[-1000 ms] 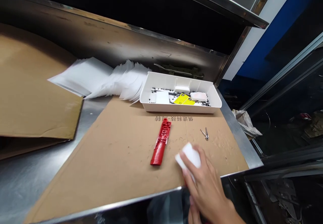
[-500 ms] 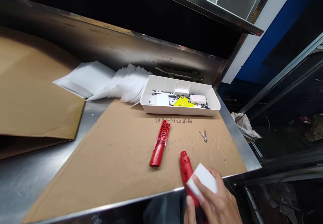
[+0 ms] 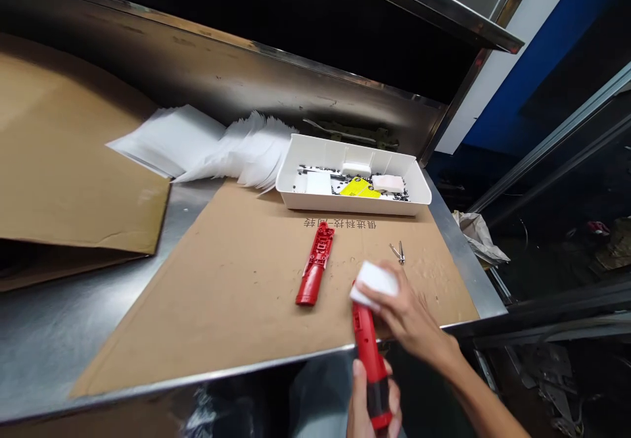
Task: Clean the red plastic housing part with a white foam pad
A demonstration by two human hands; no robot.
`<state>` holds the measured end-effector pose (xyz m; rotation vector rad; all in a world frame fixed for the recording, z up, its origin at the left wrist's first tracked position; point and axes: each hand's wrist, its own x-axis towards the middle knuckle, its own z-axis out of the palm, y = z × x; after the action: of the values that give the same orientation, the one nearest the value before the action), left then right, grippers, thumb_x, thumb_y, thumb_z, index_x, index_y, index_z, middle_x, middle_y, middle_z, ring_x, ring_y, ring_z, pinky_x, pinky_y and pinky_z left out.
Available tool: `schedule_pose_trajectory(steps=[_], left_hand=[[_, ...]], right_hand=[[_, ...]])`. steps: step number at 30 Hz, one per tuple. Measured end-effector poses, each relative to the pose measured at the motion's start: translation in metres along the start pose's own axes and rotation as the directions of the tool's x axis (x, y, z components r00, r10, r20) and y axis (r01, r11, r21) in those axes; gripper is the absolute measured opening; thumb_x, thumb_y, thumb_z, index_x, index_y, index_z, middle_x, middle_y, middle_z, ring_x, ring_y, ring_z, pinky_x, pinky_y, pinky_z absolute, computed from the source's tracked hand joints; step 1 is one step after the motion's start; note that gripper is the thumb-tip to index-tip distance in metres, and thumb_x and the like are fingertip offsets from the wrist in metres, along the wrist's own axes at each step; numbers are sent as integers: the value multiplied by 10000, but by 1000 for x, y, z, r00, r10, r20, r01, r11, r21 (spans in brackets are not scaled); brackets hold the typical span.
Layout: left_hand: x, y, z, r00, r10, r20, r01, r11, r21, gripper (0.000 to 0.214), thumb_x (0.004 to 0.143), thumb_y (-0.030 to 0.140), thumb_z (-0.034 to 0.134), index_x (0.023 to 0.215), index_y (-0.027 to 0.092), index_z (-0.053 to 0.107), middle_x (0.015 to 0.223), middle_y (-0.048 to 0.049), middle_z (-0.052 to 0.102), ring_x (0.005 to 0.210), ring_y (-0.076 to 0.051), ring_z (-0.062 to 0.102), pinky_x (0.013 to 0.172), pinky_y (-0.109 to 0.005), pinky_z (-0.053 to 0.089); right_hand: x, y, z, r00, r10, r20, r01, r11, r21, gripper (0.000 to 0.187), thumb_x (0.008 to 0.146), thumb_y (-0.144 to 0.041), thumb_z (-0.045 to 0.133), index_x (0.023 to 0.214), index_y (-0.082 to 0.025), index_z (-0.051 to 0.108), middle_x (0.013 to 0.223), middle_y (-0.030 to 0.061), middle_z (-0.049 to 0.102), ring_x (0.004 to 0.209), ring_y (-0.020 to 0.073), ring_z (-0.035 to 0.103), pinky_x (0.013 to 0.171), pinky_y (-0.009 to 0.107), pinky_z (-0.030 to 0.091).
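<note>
A long red plastic casing (image 3: 365, 340) with a dark band near its lower end points away from me at the front edge of the bench. My left hand (image 3: 359, 402) is closed around that lower end. Closed on a white sponge block (image 3: 378, 281), my right hand (image 3: 407, 310) presses it over the casing's far tip, which it covers. The block and fingers are slightly blurred. Left of them, a second red casing half (image 3: 315, 264) lies on the cardboard sheet (image 3: 221, 319), its ribbed inside facing up. Small nail clippers (image 3: 398, 252) lie beyond my right hand.
Behind stands a white plastic bin (image 3: 352, 204) holding white blocks, a yellow label (image 3: 359, 188) and small black bits. White foam sheets (image 3: 197, 142) are piled left of it, beside a large cardboard box (image 3: 73, 142). A metal shelf (image 3: 434, 14) overhangs the back.
My right hand has moved the sponge block up along the casing to its far tip. More of the casing and my left hand now show. The view has shifted slightly.
</note>
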<state>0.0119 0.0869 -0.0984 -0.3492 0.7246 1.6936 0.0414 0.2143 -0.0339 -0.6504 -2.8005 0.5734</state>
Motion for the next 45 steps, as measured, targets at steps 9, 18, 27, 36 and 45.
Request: schedule_pose_trajectory(steps=[9, 18, 27, 36, 45], left_hand=[[-7, 12, -1, 999, -46, -26, 46, 999, -2, 640, 487, 720, 759, 475, 111, 564, 373, 21, 482, 275, 0, 344, 322, -113, 188], [-18, 24, 5, 986, 16, -164, 19, 978, 210, 696, 384, 796, 724, 498, 136, 535, 374, 27, 489, 311, -19, 383, 336, -118, 256], [-26, 92, -5, 997, 72, 0, -46, 641, 766, 750, 641, 839, 501, 997, 182, 445, 374, 90, 456, 292, -41, 284, 307, -136, 158], [-31, 97, 1, 998, 36, -57, 27, 555, 831, 721, 663, 871, 370, 942, 206, 401, 390, 105, 404, 322, -51, 276, 338, -160, 135], [-30, 92, -1, 995, 46, -91, 39, 653, 757, 775, 626, 883, 409, 977, 193, 436, 377, 94, 407, 319, -41, 211, 356, -184, 89]], right_hand=[[-12, -8, -8, 964, -184, 190, 193, 981, -31, 451, 965, -277, 423, 1382, -447, 413, 1456, 79, 312, 1227, 275, 485, 911, 457, 518], [-27, -19, -1, 961, -213, 178, 224, 974, -43, 461, 949, -286, 444, 1385, -432, 408, 1445, 96, 306, 1201, 286, 507, 852, 450, 546], [11, 13, 2, 993, 114, 43, -119, 985, 127, 482, 979, -280, 357, 1444, -403, 317, 1399, 81, 228, 1252, 277, 455, 988, 464, 475], [-7, 1, 17, 989, 3, -148, -6, 1000, -14, 480, 947, -181, 395, 1370, -403, 445, 1348, 87, 278, 1202, 277, 460, 887, 421, 527], [-1, -3, 19, 972, -42, -230, 32, 998, -48, 467, 922, -124, 420, 1301, -368, 541, 1326, 97, 351, 1150, 249, 496, 840, 371, 540]])
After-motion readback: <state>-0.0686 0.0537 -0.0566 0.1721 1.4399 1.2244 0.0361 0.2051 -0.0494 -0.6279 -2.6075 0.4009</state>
